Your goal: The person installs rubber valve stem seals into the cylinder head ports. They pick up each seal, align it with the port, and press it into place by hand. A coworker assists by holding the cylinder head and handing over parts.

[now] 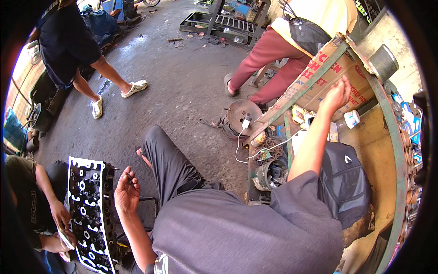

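My left hand is raised beside a cylinder head with a pale machined face and dark ports. Its fingers are curled together around something small and dark that I cannot make out. My right arm stretches up and to the right. My right hand is in front of a printed cardboard sheet on a green metal frame. The fingers there are bent and bunched; whatever they may hold is hidden. At the far left, another person's hands hold a flat pale object against the cylinder head's edge.
A dark backpack lies on the shelf at right, near a white-lidded jar and a bucket of parts. A white charger with a cable rests on a round metal disc. Two people stand ahead on the grey floor.
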Demonstrator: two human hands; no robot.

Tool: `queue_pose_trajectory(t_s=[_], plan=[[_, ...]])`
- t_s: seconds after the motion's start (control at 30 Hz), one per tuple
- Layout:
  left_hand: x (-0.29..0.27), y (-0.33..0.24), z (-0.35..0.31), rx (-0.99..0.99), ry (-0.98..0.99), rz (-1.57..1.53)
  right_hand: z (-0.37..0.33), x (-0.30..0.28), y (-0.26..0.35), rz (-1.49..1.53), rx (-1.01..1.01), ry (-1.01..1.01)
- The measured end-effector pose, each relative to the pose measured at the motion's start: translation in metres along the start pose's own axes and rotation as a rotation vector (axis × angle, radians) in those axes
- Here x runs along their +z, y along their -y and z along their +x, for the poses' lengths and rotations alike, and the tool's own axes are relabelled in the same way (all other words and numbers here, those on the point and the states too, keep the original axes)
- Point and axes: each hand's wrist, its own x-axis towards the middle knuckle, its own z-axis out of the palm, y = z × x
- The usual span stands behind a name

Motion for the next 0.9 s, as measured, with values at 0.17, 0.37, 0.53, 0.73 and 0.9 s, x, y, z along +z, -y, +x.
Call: queue_pose_trajectory(t_s=[0.17,0.37,0.53,0.73,0.9], plan=[[-0.02,0.014,-0.007,0.005,-0.062,0.038,0.074,0.022,-0.009,0.025,0.097,0.075],[-0.039,0.023,-0.016,-0.018,-0.086,0.04,0.105,0.034,-0.017,-0.072,0.209,0.11],[-0.046,0.023,-0.022,0.003,-0.129,0.061,0.105,0.036,-0.011,-0.111,0.242,0.125],[-0.046,0.025,-0.022,-0.02,-0.108,0.019,0.105,0.042,-0.007,-0.112,0.287,0.162],[-0.024,0.026,-0.025,-0.015,-0.15,0.01,0.144,0.034,-0.047,-0.083,0.332,0.325]])
